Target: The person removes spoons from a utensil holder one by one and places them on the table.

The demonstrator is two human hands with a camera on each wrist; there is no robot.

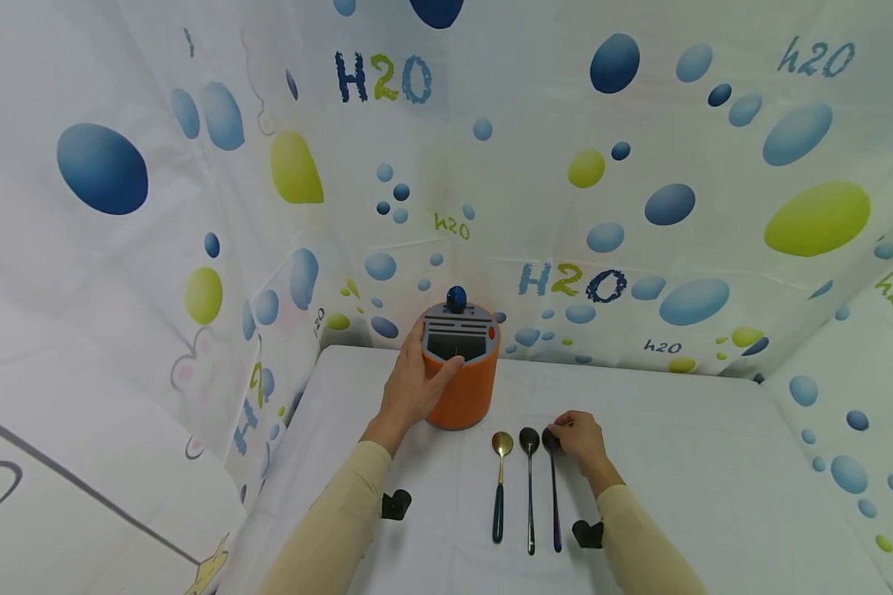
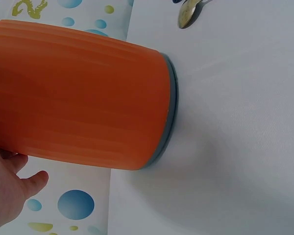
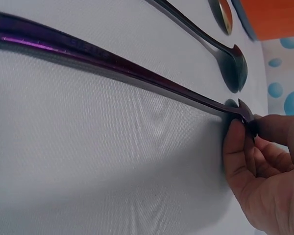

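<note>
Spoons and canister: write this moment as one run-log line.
left hand: holds orange canister; right hand: pinches purple spoon at bowl; dark spoon, gold spoon: lying on table

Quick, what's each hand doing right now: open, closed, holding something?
Left hand: holding the orange canister at its side.
Right hand: closed, pinching the purple spoon at its bowl end.

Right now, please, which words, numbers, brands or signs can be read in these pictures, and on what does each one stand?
"H2O": with a capital H, on the white backdrop cloth with blue and green spots.
"h2O": with a small h, at several places on the same cloth.
Purple metal spoon: faint marks on the handle, too blurred to read.
Orange cylindrical canister: no readable text.
</note>
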